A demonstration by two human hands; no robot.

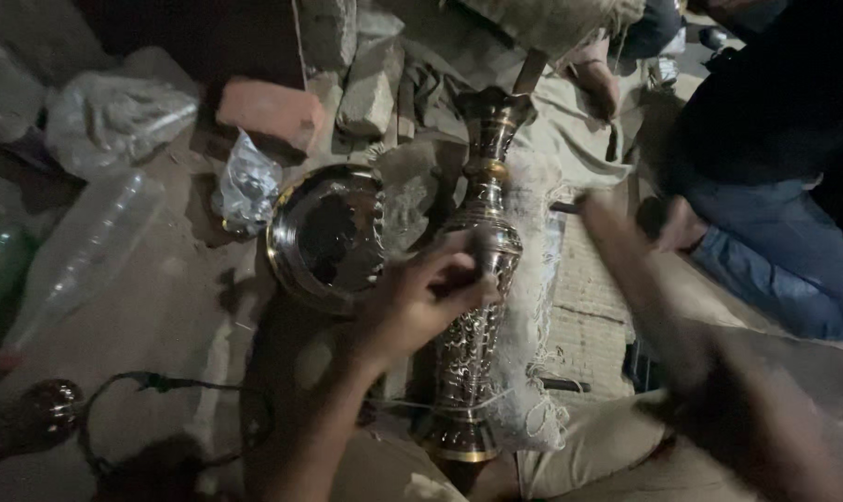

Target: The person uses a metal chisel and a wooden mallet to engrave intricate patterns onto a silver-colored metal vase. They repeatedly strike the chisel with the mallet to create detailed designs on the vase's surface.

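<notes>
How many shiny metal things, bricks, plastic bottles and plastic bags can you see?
Shiny metal things: 2, the vase under the left hand and the round tray.
Bricks: 1, the red brick.
Plastic bottles: 1, the clear bottle.
Plastic bags: 2, the big bag and the small bag.
Total: 6.

Dim dirt floor — bricks, rubble
</notes>
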